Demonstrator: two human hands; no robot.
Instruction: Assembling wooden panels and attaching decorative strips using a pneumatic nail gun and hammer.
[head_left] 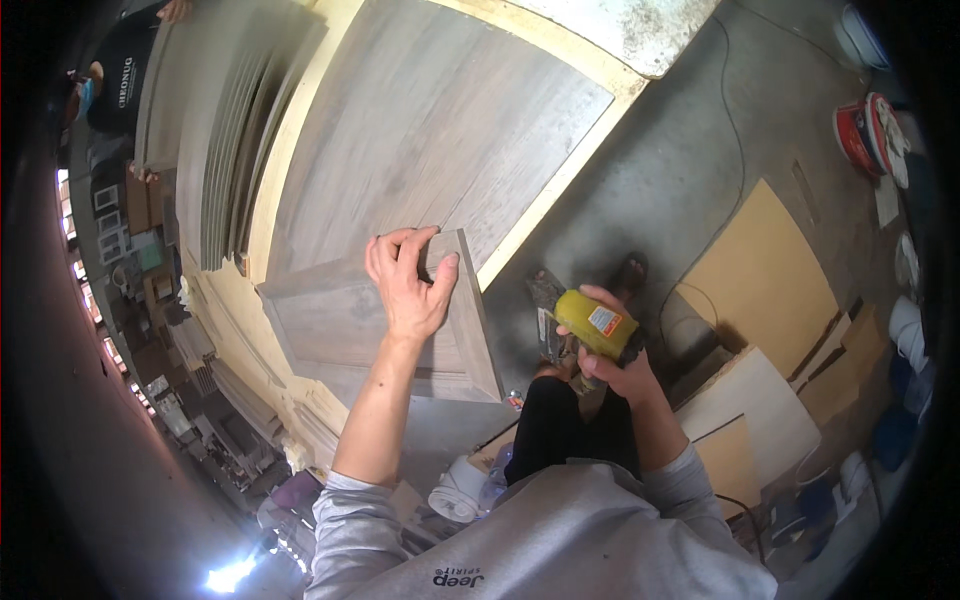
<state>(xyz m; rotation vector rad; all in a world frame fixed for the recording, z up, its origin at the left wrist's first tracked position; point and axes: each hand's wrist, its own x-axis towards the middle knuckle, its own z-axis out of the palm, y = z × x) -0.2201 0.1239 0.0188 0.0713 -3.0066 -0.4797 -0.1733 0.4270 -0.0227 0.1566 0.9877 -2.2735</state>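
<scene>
My left hand (408, 283) grips the far corner of a small grey wood-grain door panel (340, 330) with a raised frame, fingers hooked over its edge. That panel lies on a pale workbench (270, 190), partly over a larger grey wood-grain board (430, 120). My right hand (615, 365) hangs off the bench over the floor and holds a yellow power tool (592, 325) with a dark body, pointed away from the panel.
A stack of grey panels (225, 130) stands at the bench's far left, where another person (120, 80) in a dark shirt holds one. Plywood offcuts (765, 270) lie on the concrete floor, with a cable and red-and-white buckets (868, 135) at far right.
</scene>
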